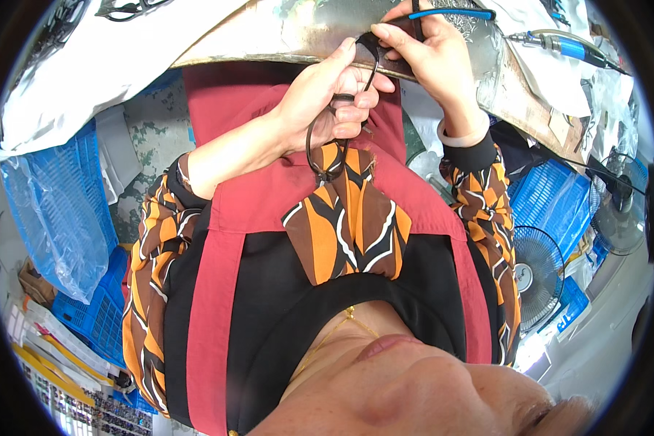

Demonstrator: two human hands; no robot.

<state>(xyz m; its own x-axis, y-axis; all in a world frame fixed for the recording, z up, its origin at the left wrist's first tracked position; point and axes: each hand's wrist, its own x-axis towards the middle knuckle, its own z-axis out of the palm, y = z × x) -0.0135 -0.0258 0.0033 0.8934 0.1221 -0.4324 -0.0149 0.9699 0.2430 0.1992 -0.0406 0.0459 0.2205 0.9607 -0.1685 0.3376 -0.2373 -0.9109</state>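
Note:
My left hand (334,98) is closed, its fingers curled around a thin black looped frame (310,145) that looks like an eyeglass frame. One loop of it hangs below the fingers, in front of my red apron (247,109). Thumb and forefinger of my right hand (432,54) pinch the dark upper part of the same frame, close to the left fingertips. A slim blue and black strip (458,13) lies across the right fingers; whether it is a tool or part of the frame I cannot tell. Both hands are over the near edge of the worn metal-topped bench (269,33).
White sheeting (123,65) covers the bench's left side, with another black frame (131,9) on it. A blue-bodied hand tool with a hose (574,49) lies at the right, near metal shavings (472,29). Blue crates (58,196) and a fan (530,276) stand beside me.

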